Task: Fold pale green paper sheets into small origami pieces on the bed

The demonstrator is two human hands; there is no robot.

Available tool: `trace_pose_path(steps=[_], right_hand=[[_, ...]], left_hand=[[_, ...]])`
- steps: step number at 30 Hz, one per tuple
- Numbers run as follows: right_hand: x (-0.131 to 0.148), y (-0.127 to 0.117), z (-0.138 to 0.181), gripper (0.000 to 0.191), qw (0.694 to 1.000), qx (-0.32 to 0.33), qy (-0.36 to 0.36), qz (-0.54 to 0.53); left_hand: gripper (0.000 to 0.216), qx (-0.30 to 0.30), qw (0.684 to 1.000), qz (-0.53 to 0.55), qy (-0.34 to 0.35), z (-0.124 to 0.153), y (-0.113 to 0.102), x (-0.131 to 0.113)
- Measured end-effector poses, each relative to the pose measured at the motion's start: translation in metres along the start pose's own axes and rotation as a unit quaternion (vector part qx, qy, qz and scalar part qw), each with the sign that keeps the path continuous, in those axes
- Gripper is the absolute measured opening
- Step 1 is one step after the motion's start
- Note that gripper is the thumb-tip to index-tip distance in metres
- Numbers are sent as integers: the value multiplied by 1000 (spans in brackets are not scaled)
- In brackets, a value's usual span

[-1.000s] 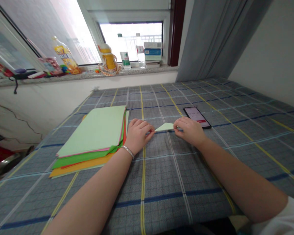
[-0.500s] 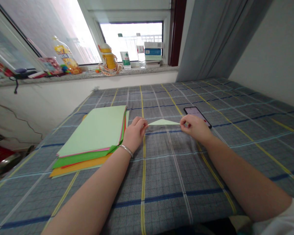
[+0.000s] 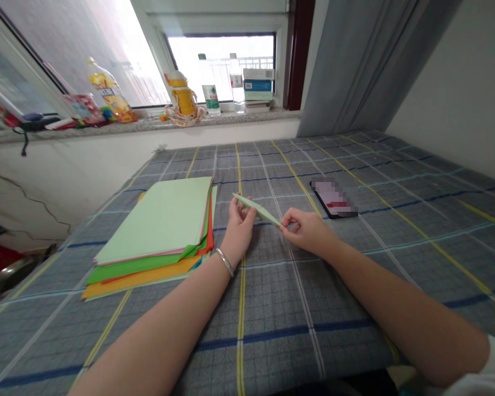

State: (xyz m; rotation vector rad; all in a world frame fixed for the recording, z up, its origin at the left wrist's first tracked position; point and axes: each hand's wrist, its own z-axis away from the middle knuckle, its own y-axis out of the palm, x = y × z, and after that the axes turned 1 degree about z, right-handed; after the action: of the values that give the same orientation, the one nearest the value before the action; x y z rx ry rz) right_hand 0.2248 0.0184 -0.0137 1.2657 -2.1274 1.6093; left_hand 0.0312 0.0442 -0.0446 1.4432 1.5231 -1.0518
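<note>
A small folded piece of pale green paper (image 3: 265, 213) is held between my two hands, slanting down from left to right above the checked cloth (image 3: 272, 297). My left hand (image 3: 240, 220) is closed on it, thumb on the near side, with the paper's far tip poking out past the fingers. At the lower right tip, my right hand (image 3: 303, 228) pinches the paper between thumb and fingertips. A silver bangle (image 3: 225, 263) circles my left wrist. How many layers the paper has cannot be made out.
Left of my hands lies a stack of coloured paper (image 3: 160, 220), pale green on top. A phone (image 3: 334, 198) rests beyond my right hand. Along the windowsill (image 3: 148, 118) stand a yellow drink bottle (image 3: 111, 91), a yellow flask (image 3: 184, 96), clear bottles and boxes (image 3: 258, 85).
The folded paper has turned from level to slanting, its left end up. My left hand has shifted its grip inward along it; my right hand has moved left and nearer, away from the phone.
</note>
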Motion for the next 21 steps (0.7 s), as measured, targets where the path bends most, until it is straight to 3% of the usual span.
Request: trace_pose_path(steps=[7, 12, 21], right_hand=[[-2, 3, 1, 24, 997, 43, -46, 50], [-2, 8, 1, 44, 992, 71, -103, 19], [-2, 7, -2, 36, 993, 87, -18, -74]], left_hand=[[64, 58, 998, 16, 2, 4, 4, -3], [70, 98, 995, 11, 7, 8, 4, -7], [73, 145, 989, 33, 18, 9, 5, -12]])
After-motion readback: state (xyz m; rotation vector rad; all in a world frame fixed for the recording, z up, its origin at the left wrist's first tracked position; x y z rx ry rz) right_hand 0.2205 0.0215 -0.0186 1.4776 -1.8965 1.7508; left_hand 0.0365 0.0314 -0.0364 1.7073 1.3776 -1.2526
